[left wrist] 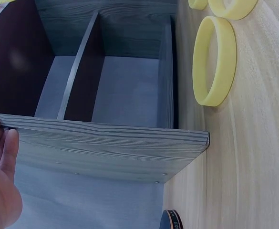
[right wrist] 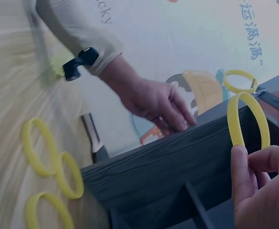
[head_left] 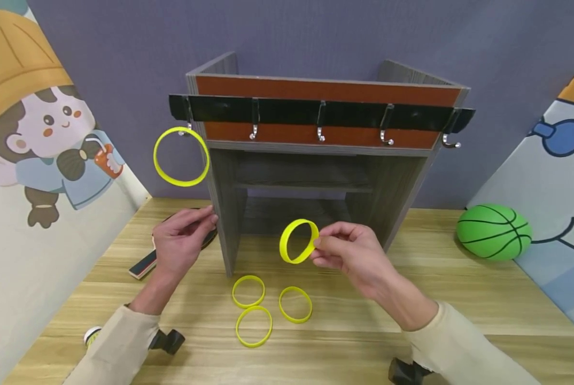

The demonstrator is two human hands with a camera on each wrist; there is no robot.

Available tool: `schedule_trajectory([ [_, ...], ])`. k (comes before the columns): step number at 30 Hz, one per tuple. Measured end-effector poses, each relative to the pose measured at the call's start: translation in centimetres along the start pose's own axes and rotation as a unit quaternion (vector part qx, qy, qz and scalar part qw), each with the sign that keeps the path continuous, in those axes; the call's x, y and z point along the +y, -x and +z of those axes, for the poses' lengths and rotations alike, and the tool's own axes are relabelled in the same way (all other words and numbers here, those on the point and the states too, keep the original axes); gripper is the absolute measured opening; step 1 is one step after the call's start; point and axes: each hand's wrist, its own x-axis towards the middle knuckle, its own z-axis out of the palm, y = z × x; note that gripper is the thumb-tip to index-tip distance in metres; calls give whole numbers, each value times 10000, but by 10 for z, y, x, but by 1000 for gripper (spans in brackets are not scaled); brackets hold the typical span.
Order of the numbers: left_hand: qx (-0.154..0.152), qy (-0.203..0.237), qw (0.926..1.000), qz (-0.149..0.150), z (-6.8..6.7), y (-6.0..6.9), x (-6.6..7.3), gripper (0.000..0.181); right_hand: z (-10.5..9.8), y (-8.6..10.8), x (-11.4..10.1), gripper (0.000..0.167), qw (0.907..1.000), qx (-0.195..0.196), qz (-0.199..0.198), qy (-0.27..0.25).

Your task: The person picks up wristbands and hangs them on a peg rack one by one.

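Note:
My right hand (head_left: 356, 254) pinches a yellow silicone wristband (head_left: 284, 247) between thumb and fingers, in front of the grey wooden shelf unit (head_left: 222, 214). The right wrist view shows that wristband (right wrist: 233, 121) upright above the fingertips. At the unit's left side panel (left wrist: 110, 136), my left hand (head_left: 181, 240) holds the front edge with its fingertips. Another wristband (head_left: 157, 160) hangs from the leftmost hook of the black hook rail (head_left: 287, 111). On the tabletop below lie three more: one wristband (head_left: 234, 293), a second wristband (head_left: 270, 327) touching it, and a third wristband (head_left: 310, 310) apart.
A table tennis paddle (head_left: 144, 264) lies behind my left hand. To the right rests a green ball (head_left: 494, 232) with black lines. A shuttlecock (head_left: 92, 336) is partly hidden by my left sleeve. Several metal hooks (head_left: 320, 133) stick out from the rail.

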Motion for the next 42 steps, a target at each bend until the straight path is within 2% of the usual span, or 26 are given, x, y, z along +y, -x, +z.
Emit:
schedule_trajectory([
  [9,-31,-102,9999,4,-2,0,1,26,31,-8,-24,8,9997,33,-208,-99],
  [13,-9,-5,10000,-6,-2,0,0,26,44,-12,-33,11,9992,25,-342,-183],
  [22,-1,-14,10000,-5,-1,0,1,25,66,-18,-50,12,9972,-36,-650,-380],
  [33,11,49,10000,-7,-1,-1,-1,26,80,-26,-62,16,9950,101,-818,-558],
  [42,49,-81,9999,-108,0,0,0,25,86,-36,-66,15,9929,205,-893,-764],
])
